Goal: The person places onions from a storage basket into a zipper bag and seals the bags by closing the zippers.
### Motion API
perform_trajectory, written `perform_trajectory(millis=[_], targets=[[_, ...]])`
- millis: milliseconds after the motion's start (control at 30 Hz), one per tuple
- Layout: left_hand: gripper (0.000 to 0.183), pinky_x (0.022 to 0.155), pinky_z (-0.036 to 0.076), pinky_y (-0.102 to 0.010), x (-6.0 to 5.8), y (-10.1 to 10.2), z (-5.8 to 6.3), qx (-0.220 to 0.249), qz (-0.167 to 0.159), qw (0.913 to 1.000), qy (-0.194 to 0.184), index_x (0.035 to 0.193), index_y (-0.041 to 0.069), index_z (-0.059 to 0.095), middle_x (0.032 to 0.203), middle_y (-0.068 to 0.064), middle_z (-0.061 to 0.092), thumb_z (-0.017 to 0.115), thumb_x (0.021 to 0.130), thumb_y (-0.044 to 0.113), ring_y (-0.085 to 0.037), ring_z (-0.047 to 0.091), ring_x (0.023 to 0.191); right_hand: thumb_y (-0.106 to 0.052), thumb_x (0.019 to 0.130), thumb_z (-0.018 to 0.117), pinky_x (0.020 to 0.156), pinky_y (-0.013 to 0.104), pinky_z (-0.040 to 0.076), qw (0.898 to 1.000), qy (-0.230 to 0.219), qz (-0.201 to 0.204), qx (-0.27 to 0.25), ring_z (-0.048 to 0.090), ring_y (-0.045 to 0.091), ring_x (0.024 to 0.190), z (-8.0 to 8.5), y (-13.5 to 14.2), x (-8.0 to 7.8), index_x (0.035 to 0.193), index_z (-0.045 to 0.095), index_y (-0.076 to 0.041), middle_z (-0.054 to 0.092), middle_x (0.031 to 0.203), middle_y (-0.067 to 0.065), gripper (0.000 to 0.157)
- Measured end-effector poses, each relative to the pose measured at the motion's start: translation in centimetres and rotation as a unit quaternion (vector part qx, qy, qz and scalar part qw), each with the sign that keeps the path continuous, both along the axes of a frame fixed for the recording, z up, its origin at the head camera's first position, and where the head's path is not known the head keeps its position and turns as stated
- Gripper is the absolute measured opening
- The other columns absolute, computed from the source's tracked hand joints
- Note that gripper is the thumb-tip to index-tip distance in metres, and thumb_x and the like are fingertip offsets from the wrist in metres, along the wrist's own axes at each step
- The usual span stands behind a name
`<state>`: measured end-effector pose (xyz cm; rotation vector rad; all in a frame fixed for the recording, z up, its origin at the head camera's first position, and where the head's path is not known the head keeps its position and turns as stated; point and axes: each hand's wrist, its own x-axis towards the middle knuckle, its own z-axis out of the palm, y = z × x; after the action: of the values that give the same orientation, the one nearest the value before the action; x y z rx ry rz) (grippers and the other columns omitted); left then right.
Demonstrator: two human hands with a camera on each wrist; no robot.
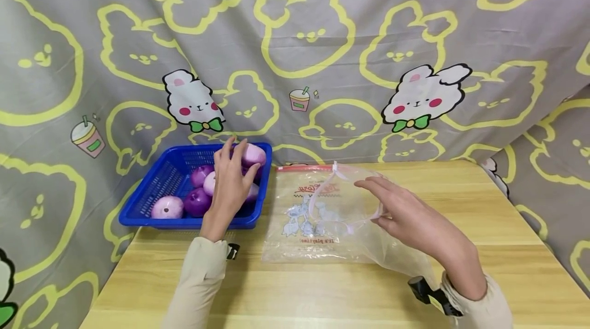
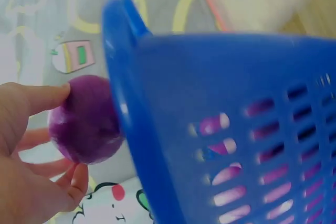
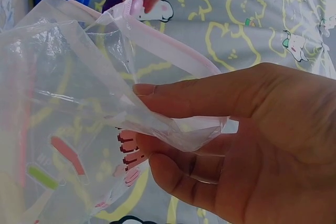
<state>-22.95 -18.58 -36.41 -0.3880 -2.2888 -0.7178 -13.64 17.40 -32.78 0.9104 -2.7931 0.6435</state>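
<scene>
My left hand (image 1: 229,180) holds a purple-and-pale red onion (image 1: 254,155) at the back right of a blue plastic basket (image 1: 146,178). In the left wrist view, thumb and fingers surround the onion (image 2: 88,121) beside the basket's rim (image 2: 126,77). Several more red onions, such as one at the front (image 1: 167,207), lie in the basket. With my right hand (image 1: 410,216) I pinch the mouth edge of a clear zip bag (image 1: 295,249). In the right wrist view the bag (image 3: 63,93) hangs between thumb and fingers, its mouth spread apart.
A wooden table (image 1: 295,293) bears the basket on the left and the bag to its right. Behind them hangs a grey curtain (image 1: 322,129) with yellow outlines and cartoon animals. A black wrist camera (image 1: 435,295) is strapped to the right wrist.
</scene>
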Motion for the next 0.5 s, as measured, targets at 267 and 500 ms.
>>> perform_trajectory(millis=[267,500], targets=[[0.047,0.098,0.031,-0.057,1.7,1.1,-0.3,0.040,0.003,0.9992,0.000,0.125,0.004,0.064,0.133,-0.020,0.057,0.082,0.083,0.017,-0.042,0.043,0.120,0.005,0.079,0.076,0.087,0.043,0.051,1.000,0.000,-0.005,0.004,0.052,0.034,0.126,-0.1,0.1,-0.1,0.142,0.049,-0.006,0.051,0.143,0.015,0.069],[0.045,0.104,0.035,-0.053,3.3,2.0,-0.2,0.073,-0.013,0.9972,0.007,0.121,0.004,0.065,0.129,-0.017,0.058,0.083,0.082,0.016,-0.038,0.048,0.122,0.006,0.079,0.075,0.084,0.040,0.052,1.000,0.007,-0.008,0.006,0.058,0.028,0.116,-0.1,0.1,-0.2,0.141,0.050,-0.006,0.053,0.138,0.010,0.069]])
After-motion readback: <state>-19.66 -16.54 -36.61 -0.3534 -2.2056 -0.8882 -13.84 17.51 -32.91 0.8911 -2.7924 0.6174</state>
